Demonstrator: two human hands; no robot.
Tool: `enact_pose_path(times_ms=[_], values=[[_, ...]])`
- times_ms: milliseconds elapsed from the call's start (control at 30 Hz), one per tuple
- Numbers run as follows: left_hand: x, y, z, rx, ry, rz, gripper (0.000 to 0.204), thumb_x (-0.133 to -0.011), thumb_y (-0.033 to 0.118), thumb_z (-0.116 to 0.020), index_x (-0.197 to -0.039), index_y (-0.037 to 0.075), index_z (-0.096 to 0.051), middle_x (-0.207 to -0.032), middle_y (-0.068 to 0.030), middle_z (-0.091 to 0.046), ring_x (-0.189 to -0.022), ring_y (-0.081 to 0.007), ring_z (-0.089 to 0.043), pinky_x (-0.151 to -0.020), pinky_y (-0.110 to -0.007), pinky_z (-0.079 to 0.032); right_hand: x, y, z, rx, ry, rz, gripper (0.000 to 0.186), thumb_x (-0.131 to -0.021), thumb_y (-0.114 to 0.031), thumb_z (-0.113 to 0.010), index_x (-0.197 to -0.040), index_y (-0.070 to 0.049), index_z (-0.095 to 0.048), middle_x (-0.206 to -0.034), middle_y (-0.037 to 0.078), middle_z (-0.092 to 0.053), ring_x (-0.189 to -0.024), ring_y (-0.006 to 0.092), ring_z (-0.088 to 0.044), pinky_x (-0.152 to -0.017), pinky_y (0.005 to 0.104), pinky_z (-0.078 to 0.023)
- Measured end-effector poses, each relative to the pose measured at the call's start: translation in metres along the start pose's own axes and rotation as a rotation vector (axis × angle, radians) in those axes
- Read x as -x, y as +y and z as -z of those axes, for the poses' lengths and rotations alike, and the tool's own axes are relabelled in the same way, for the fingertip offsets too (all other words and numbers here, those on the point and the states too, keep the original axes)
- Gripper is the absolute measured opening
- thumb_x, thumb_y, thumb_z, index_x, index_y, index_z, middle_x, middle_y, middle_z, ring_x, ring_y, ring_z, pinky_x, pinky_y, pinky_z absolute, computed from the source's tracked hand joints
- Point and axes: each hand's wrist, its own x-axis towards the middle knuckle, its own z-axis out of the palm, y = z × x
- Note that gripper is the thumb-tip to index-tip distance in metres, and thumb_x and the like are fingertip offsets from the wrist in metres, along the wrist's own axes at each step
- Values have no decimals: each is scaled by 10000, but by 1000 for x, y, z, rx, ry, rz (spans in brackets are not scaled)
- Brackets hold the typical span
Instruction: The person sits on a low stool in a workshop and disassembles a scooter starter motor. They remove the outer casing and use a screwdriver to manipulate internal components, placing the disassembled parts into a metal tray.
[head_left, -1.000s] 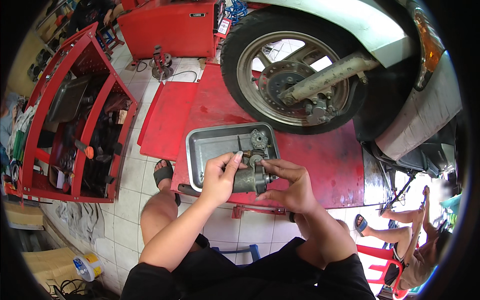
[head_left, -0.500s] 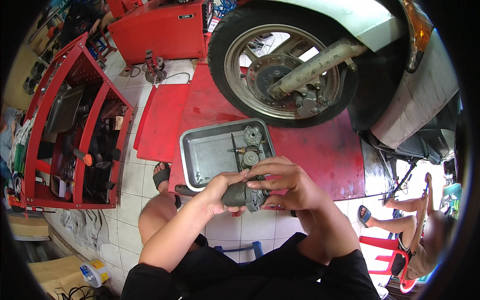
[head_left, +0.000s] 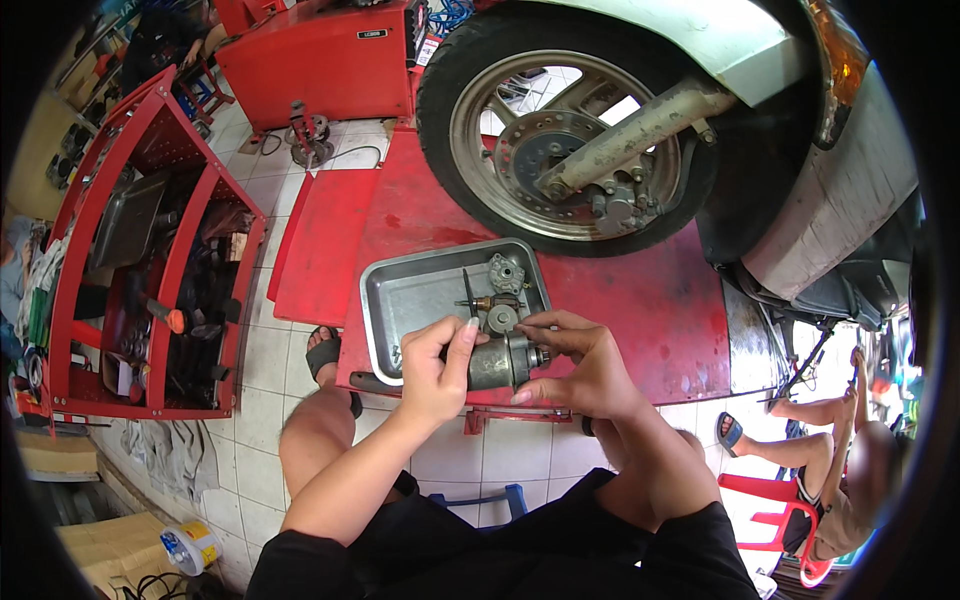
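Observation:
Over the front edge of a metal tray (head_left: 369, 312) I hold a grey cylindrical starter motor (head_left: 491, 366) lying sideways, its toothed shaft end pointing right. My left hand (head_left: 436, 368) grips the closed end of the body, with the thumb on top. The fingers of my right hand (head_left: 588, 366) curl around the shaft end, touching the flange above and below. Behind it in the tray lie a cast metal cover (head_left: 506, 272), a shaft with a copper-coloured part (head_left: 492, 302) and a thin dark rod (head_left: 470, 290). The right palm side is hidden.
The tray stands on a red platform (head_left: 630, 320), below a motorcycle's front wheel (head_left: 455, 190). A dark tool handle (head_left: 372, 382) lies at the platform's front edge. Left is a red tool cart (head_left: 160, 410); a person sits on a red chair (head_left: 770, 535) at right.
The starter motor has risen slightly and levelled, with its shaft end now showing at the right. My left hand has shifted up over the body; the right has moved to the shaft end.

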Motion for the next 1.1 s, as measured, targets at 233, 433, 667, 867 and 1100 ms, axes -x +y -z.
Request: enact_pose_path(times_ms=[233, 433, 667, 867, 1100], values=[[1, 0, 4, -33, 7, -129, 246, -975, 110, -592, -790, -43, -646, -718, -149, -675, -644, -219, -658, -625, -305, -485, 3, 2, -5, -66, -4, -49, 741, -605, -166, -971, -1216, 103, -650, -1251, 132, -631, -1116, 177, -594, -942, 327, -488], [4, -10, -6, 250, 77, 261, 387, -1054, 227, -504, -814, -41, -649, -738, -122, -684, -626, -207, -645, -591, -298, -470, 3, -2, -8, -38, 68, 20, 749, -712, -286, -918, -1263, 109, -601, -1226, 196, -627, -1084, 244, -652, -894, 343, -546], [2, 0, -30, 834, 276, 653, 357, -1092, 329, -412, -1001, 13, -551, -796, -154, -658, -585, -218, -625, -477, -335, -492, 6, -7, -22, 505, 360, 369, 673, -710, -292, -898, -1205, 44, -590, -1119, 195, -638, -954, 313, -670, -788, 371, -566], [13, -10, -32, 668, 253, 472, 288, -1084, 297, -472, -954, 45, -523, -886, -52, -602, -755, -103, -545, -689, -269, -458, -2, -1, -21, 678, 453, 505, 484, -701, -212, -887, -1040, 0, -615, -1012, 151, -661, -857, 297, -678, -715, 361, -562], [14, -7, -20, 678, -80, 273, 193, -1019, 223, -616, -1044, 49, -535, -1043, 1, -554, -857, -54, -468, -769, -228, -392, 3, 1, -14, 547, 565, 619, 362, -698, -59, -860, -962, 34, -631, -930, 176, -683, -815, 276, -705, -680, 334, -588]])
